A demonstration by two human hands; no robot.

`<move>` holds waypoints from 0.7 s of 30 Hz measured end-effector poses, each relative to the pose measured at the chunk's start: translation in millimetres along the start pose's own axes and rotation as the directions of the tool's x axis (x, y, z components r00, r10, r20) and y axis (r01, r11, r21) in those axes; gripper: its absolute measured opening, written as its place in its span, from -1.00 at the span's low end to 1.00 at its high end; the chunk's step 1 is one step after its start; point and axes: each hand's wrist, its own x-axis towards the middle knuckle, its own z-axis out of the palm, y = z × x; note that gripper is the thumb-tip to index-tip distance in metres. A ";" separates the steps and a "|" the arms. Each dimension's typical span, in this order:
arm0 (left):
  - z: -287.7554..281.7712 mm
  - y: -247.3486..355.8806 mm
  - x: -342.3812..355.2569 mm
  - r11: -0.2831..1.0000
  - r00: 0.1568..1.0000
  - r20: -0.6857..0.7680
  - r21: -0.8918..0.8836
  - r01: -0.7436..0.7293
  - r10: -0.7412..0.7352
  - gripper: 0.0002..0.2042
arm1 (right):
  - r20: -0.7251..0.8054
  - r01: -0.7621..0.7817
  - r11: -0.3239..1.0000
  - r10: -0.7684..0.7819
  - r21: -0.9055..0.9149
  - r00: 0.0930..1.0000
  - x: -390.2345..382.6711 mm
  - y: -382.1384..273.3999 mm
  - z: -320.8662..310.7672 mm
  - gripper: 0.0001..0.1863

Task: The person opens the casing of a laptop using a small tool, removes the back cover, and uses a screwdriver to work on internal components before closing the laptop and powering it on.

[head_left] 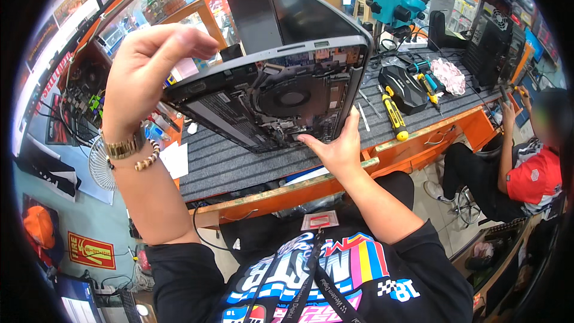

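Note:
A laptop [239,108] with its bottom cover off stands tilted on edge above the bench, its insides facing me. A round black fan [291,97] sits near its middle, and a long dark battery [218,118] lies along the lower left. My right hand [339,151] grips the lower right edge, thumb over the inner side and fingers behind. Raised beside the upper left corner, my left hand [140,66] has loosely bent fingers with nothing visible in them. The laptop's screen [308,12] extends up behind the base.
The grey ribbed mat [221,173] covers the bench. To the right lie a yellow screwdriver [393,117], a black angular case [403,89] and a pink cloth [448,76]. A teal microscope [394,6] stands behind, near a black computer tower [490,39]. Another person [532,167] sits at right.

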 end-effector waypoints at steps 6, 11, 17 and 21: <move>-2.4 -86.1 12.8 0.884 0.938 -0.301 -0.467 0.009 -0.169 -0.50 | -0.021 0.023 1.000 -0.022 0.011 1.000 -3.6 2.0 -1.5 0.15; 43.5 -151.6 40.1 0.811 0.856 -0.371 -0.578 0.091 -0.360 -0.43 | -0.017 0.043 0.999 -0.043 0.018 0.999 -5.4 2.9 2.6 0.17; 84.9 -171.4 60.8 0.728 0.942 -0.126 -0.669 0.151 -0.312 -0.28 | -0.032 0.062 0.998 -0.062 0.012 0.998 -5.9 4.1 3.2 0.18; 107.1 -173.3 70.4 0.697 0.957 -0.011 -0.688 0.204 -0.291 -0.20 | -0.036 0.055 0.998 -0.057 -0.037 0.998 -6.6 5.5 1.5 0.18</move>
